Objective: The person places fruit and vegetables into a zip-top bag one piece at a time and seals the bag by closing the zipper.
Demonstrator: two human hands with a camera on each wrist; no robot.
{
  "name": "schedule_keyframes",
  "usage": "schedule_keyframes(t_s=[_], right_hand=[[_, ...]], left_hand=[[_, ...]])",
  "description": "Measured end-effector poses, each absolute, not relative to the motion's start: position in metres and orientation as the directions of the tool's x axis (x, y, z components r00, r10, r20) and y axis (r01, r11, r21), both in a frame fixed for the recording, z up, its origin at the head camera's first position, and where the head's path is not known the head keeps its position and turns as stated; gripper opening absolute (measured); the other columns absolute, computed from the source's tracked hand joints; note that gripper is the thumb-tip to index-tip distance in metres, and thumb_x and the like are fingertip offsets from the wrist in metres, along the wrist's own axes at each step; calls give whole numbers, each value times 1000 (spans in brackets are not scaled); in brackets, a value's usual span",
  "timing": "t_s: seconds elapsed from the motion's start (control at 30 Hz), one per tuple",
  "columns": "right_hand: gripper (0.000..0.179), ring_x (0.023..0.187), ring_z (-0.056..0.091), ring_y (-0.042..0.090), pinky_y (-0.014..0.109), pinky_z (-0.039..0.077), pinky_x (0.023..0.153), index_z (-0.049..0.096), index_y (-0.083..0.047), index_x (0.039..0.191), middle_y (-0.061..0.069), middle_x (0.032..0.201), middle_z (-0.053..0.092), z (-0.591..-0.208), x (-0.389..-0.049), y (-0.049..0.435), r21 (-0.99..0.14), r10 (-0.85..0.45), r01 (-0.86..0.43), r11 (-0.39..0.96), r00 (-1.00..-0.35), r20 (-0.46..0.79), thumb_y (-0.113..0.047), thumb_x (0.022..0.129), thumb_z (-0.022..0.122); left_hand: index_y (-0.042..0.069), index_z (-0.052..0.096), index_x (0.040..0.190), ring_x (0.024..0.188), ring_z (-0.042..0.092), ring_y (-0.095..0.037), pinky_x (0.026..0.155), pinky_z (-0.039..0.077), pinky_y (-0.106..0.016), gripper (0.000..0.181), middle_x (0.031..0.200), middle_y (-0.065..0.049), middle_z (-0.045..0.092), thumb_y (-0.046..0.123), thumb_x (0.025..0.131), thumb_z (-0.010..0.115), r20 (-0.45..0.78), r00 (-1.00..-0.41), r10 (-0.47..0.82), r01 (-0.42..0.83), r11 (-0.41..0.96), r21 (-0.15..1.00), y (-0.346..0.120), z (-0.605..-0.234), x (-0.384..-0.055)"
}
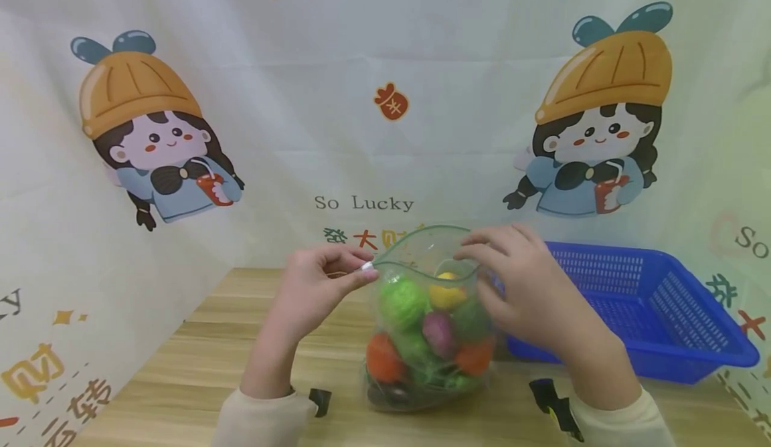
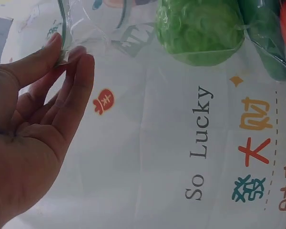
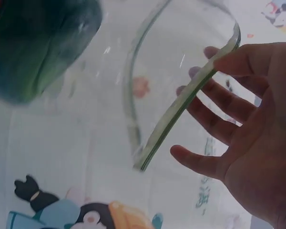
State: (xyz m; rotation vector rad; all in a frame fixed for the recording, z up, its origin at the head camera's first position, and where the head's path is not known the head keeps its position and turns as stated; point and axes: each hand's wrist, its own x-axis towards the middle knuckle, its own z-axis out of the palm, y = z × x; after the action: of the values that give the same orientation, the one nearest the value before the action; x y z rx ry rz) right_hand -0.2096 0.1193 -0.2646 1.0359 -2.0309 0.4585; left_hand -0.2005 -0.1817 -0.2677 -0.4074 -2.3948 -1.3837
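Note:
A clear zip bag (image 1: pixel 430 383) stands upright on the table, its green-edged mouth spread apart. Through the plastic show a green round vegetable (image 1: pixel 403 302), a yellow piece (image 1: pixel 448 291), a purple piece (image 1: pixel 440 333), orange pieces (image 1: pixel 384 358) and something dark at the bottom. My left hand (image 1: pixel 319 280) pinches the mouth's left corner, where a small white piece (image 1: pixel 367 266) shows between thumb and fingers. At the right side of the mouth, my right hand (image 1: pixel 524 286) holds the rim (image 3: pixel 181 102) between thumb and fingertips; its other fingers are spread behind the plastic.
A blue perforated basket (image 1: pixel 701 360) stands to the right, partly behind my right hand. The wooden table (image 1: pixel 199 367) lies under the bag. Behind rises a printed cloth (image 1: pixel 361 19) with cartoon figures. Dark straps (image 1: pixel 554 403) show by both wrists.

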Motion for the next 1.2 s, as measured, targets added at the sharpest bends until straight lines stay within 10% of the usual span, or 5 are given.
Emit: schedule_keyframes(t_s=[0.3, 0.8, 1.2], right_hand=[[39, 123, 69, 26, 78, 40, 115, 75, -17, 125, 3, 129, 74, -274, -192, 77, 167, -592, -802, 574, -265, 761, -27, 89, 85], [20, 98, 67, 19, 65, 51, 106, 80, -16, 103, -7, 90, 77, -285, -206, 64, 267, -566, -782, 563, -130, 814, -11, 86, 88], [7, 104, 69, 22, 68, 48, 110, 80, -19, 100, -8, 94, 80, -285, -225, 85, 213, -551, -757, 617, -223, 804, -23, 95, 80]], left_hand=[[6, 79, 91, 88, 78, -18, 78, 66, -25, 7, 114, -9, 80, 6, 88, 86, 544, -795, 270, 599, 494, 630, -159, -266, -189], [8, 78, 81, 85, 78, -12, 79, 65, -23, 13, 93, -2, 82, 0, 84, 87, 729, -516, 450, 827, 483, 287, -152, -269, -184], [10, 75, 86, 79, 73, -12, 77, 63, -28, 15, 82, 1, 78, -3, 87, 83, 731, -550, 403, 788, 541, 295, -169, -271, -189]])
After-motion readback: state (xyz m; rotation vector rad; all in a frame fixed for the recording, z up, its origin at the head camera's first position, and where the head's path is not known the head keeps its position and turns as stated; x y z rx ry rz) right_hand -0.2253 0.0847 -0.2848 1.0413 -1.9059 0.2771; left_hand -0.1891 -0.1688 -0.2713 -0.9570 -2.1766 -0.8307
